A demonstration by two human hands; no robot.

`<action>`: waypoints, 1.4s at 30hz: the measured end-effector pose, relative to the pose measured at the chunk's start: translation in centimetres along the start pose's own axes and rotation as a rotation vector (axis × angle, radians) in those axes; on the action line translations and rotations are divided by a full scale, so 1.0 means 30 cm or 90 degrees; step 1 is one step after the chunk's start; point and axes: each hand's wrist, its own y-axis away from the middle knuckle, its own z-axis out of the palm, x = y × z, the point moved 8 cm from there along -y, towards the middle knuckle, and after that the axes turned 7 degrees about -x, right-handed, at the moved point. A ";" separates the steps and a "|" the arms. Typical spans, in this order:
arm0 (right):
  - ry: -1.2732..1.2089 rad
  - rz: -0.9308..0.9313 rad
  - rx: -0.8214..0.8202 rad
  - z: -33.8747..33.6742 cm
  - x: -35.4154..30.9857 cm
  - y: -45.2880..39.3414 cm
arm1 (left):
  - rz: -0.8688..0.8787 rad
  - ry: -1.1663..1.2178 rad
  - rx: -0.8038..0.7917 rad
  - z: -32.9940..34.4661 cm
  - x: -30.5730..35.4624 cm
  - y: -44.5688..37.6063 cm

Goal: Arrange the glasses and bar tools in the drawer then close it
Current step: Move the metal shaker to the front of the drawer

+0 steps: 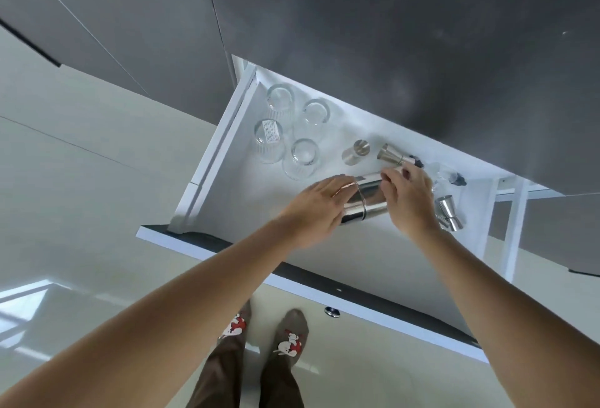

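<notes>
The white pull-out drawer [227, 161] is open. Both hands are on a shiny silver metal cocktail shaker [365, 200] that lies on its side near the middle of the drawer floor.

The left hand [316, 209] has its fingers curled around the wide end of the shaker. The right hand [410, 201] pinches the narrow end with its fingertips [388, 177], so both hands hold the same thing.

Four clear round drinking glasses [285, 128] stand in a little square group on the far left of the shaker, well apart from it. A short silver metal cup [355, 151] stands just behind the shaker. A silver metal measuring cone [391, 153] lies behind the right hand. A second silver double-cone measuring cup [449, 217] lies just to the right of that hand. A small clear thing with a dark tip [449, 177] lies behind that; I cannot tell what it is.

The step seems to be setting the shaker in a neat spot. It is round, so it may roll. It is best to lay it down slowly, in line with the drawer front [292, 273], and keep it away from the glasses so nothing clinks. Let go only when it sits quiet. Then the drawer can be pushed shut.
</notes>
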 end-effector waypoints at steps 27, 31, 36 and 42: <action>-0.301 -0.118 -0.265 0.211 -0.280 0.261 | -0.216 -0.171 -0.326 -0.011 -0.237 0.197; -0.309 -0.118 -0.282 0.227 -0.291 0.264 | -0.170 -0.299 -0.409 0.007 -0.223 0.184; -0.304 -0.127 -0.269 0.225 -0.262 0.249 | -0.230 -0.287 -0.452 0.029 -0.258 0.157; -0.321 0.053 -0.059 0.155 0.011 0.174 | -0.205 -0.088 -0.133 -0.027 -0.128 0.047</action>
